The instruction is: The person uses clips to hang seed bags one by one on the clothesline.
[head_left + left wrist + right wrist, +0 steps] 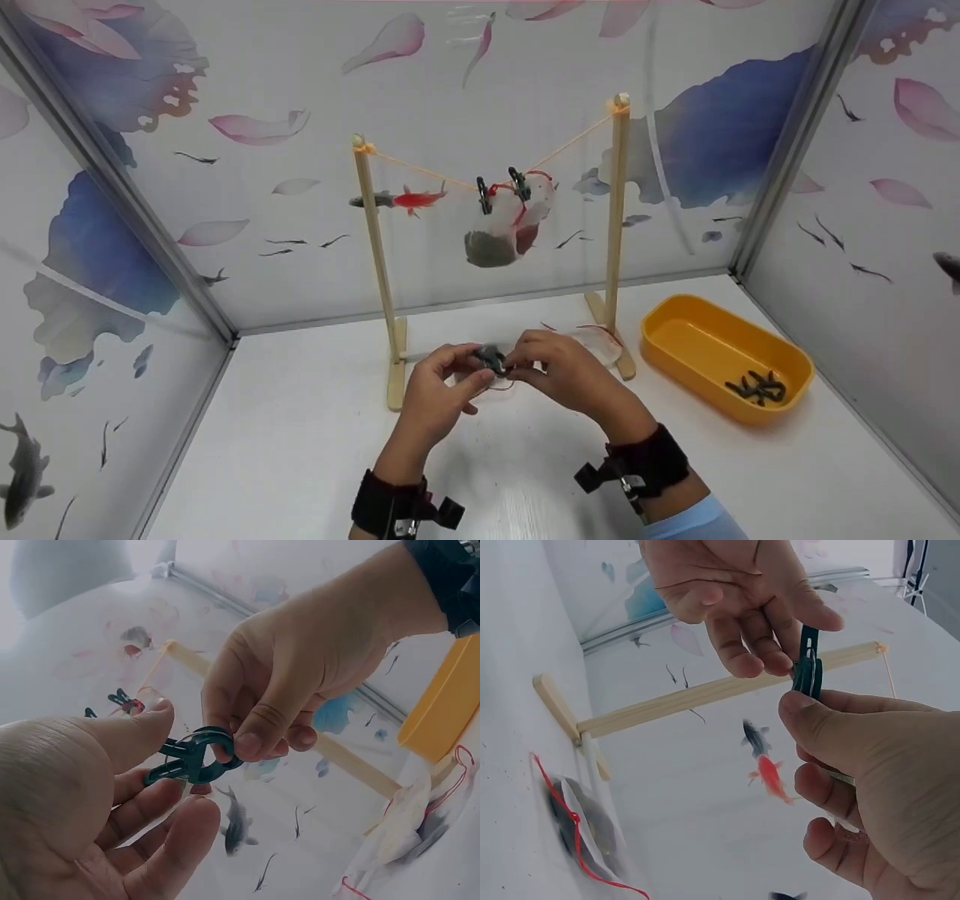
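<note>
A dark green clothespin (196,757) is between both hands, above the table. My left hand (441,390) has its thumb and fingers at the handle end. My right hand (559,367) pinches the rounded jaw end between thumb and fingertips. In the right wrist view the clothespin (808,667) stands nearly upright, edge-on. Lying behind the hands is a small see-through bag (600,345) with a red drawstring, partly covered by the right hand. Further back, two dark clothespins (519,184) hold red-stringed bags (491,244) on an orange cord (424,171).
The cord hangs between a left wooden post (377,255) and a right wooden post (616,217), each on a flat foot. A yellow tray (701,311) at the right has several dark clothespins (757,388) in it. Printed wall panels enclose the white table (292,420).
</note>
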